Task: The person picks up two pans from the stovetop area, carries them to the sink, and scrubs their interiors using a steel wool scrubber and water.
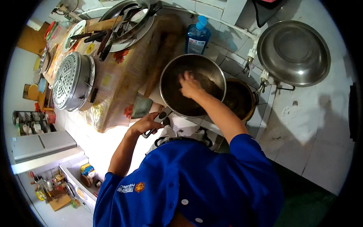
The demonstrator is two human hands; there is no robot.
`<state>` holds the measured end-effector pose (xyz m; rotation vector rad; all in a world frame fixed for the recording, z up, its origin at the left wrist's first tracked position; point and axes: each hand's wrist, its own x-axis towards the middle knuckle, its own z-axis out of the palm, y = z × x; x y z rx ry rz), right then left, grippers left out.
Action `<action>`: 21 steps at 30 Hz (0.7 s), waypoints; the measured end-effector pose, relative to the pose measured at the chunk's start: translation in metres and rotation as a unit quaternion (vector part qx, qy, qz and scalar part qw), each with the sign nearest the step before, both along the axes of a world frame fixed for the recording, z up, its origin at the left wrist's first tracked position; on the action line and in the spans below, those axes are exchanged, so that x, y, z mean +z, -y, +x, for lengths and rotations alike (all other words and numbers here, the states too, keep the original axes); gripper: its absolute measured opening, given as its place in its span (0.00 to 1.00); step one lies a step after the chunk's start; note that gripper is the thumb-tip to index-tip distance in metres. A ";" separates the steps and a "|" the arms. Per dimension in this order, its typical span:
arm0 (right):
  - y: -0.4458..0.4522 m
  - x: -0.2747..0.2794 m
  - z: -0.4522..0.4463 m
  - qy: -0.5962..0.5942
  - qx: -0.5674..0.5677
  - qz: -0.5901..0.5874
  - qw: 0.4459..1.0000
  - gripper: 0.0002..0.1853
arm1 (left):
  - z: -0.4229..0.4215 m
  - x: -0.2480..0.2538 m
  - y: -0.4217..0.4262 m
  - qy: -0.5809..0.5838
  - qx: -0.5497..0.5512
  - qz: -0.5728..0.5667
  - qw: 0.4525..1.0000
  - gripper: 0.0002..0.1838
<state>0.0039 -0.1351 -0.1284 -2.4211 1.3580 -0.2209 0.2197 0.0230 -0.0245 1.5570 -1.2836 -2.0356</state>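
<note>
My left hand (pixel 146 124) is wrapped round the grey and black handle (pixel 162 115) of a deep metal pan. The pan (pixel 217 73) is tilted toward me, and its dark inside shows. Inside it, my right hand (pixel 190 85) reaches over the inner surface with fingers stretched out and slightly blurred. Nothing shows in those fingers, and whether they touch the pan is hard to make out. Just beyond the pan stands a bottle of blue liquid (pixel 197 36) with a blue pump top. A dark round basin (pixel 239 100) lies partly hidden behind the pan.
A tap (pixel 250 60) and a second valve come off the wall pipe at right. A large steel basin (pixel 293 53) is beside them. On the left, a table with a patterned cloth (pixel 113 75) bears a steamer pot (pixel 70 81) and a bowl of utensils (pixel 130 20).
</note>
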 end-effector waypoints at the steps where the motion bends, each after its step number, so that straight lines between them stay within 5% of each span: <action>1: 0.009 -0.024 -0.010 -0.038 -0.074 -0.014 0.996 0.28 | 0.003 -0.002 0.002 -0.009 -0.009 -0.002 1.000 0.14; 4: 0.002 -0.041 -0.040 -0.053 -0.130 -0.085 0.986 0.17 | 0.014 0.007 0.019 -0.031 -0.029 -0.001 0.999 0.14; 6: -0.026 -0.020 -0.044 -0.156 0.013 0.137 0.978 0.11 | 0.027 -0.007 0.026 -0.044 -0.059 0.026 0.997 0.15; 8: -0.050 -0.018 -0.015 -0.104 -0.009 0.167 0.980 0.09 | 0.034 -0.008 0.033 -0.074 -0.065 0.039 0.994 0.16; 10: -0.048 -0.012 0.013 -0.048 0.013 0.087 0.995 0.16 | 0.031 0.004 0.035 -0.004 -0.087 -0.011 0.996 0.18; 15: 0.003 -0.020 -0.004 -0.062 -0.199 -0.010 0.978 0.15 | 0.043 -0.004 0.041 -0.073 -0.070 0.026 0.995 0.16; 16: -0.001 -0.015 -0.022 -0.102 -0.135 -0.018 0.986 0.13 | 0.045 -0.007 0.040 -0.076 -0.068 0.028 0.994 0.16; 18: -0.014 0.002 -0.033 -0.217 -0.043 0.237 0.946 0.14 | 0.044 -0.013 0.039 -0.023 -0.106 -0.008 0.994 0.16; 21: -0.055 -0.020 -0.012 -0.046 0.021 0.141 0.989 0.16 | 0.036 0.002 0.041 0.029 -0.118 -0.024 0.992 0.16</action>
